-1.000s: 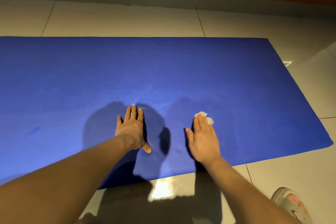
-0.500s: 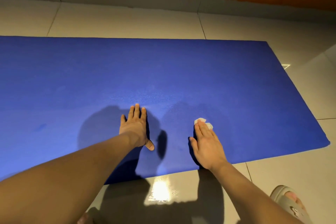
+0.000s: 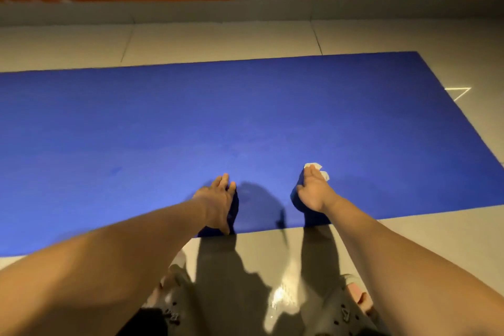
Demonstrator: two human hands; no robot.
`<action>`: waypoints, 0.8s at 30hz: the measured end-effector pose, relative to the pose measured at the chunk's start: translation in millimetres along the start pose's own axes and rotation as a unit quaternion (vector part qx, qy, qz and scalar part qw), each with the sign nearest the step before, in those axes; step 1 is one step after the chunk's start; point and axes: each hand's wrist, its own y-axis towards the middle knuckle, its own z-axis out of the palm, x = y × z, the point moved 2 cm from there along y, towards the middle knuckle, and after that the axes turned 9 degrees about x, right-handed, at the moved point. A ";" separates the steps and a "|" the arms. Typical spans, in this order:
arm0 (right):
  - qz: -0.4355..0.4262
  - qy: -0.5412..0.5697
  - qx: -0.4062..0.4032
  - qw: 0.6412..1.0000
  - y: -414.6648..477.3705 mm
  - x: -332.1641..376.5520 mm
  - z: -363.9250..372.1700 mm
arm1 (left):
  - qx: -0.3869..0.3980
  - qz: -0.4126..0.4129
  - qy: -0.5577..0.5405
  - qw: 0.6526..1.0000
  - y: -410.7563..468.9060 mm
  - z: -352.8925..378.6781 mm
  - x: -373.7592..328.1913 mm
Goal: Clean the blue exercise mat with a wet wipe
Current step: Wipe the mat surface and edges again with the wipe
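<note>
Blue mat (image 3: 245, 117), one, under two flat hands: left hand (image 3: 218, 200) bare, right hand (image 3: 313, 195) pressing one white wipe (image 3: 314, 165).

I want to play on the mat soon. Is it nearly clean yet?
Not yet. Done: maybe the faint paler patch of the blue exercise mat ahead of the hands. In hand: the right hand presses the wet wipe near the near edge; the left hand rests flat. Left: the dark spot further left and likely much more.
</note>
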 end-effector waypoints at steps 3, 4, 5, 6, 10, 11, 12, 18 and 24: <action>0.011 0.042 -0.017 0.999 1.9 3.4 -3.7 | -0.008 -0.010 0.003 1.000 -0.6 5.8 -2.8; 0.013 0.046 -0.027 0.998 3.8 3.5 -0.9 | -0.016 -0.011 0.002 1.000 1.2 7.1 -5.1; 0.023 0.030 -0.027 0.999 3.2 4.7 2.6 | -0.023 -0.010 0.002 1.000 3.1 9.6 -6.4; 0.029 0.008 -0.039 0.999 2.3 6.9 8.5 | -0.033 -0.010 -0.002 0.999 3.6 12.9 -7.8; -0.020 -0.103 -0.073 0.992 9.6 43.8 51.7 | -0.079 -0.007 -0.024 0.997 8.4 20.7 -8.7; -0.044 -0.096 -0.052 0.993 5.1 60.1 62.1 | -0.079 -0.004 -0.034 0.996 8.9 21.4 -8.3; -0.085 -0.106 -0.040 0.990 0.6 73.0 70.6 | -0.082 -0.004 -0.045 0.996 9.3 23.2 -8.3; -0.105 -0.178 -0.058 0.977 -27.5 17.8 37.1 | -0.119 0.012 -0.054 0.991 10.9 25.5 -1.5; 0.087 -0.081 -0.117 0.986 -29.7 18.8 27.9 | -0.149 0.033 -0.081 0.985 12.0 30.7 1.2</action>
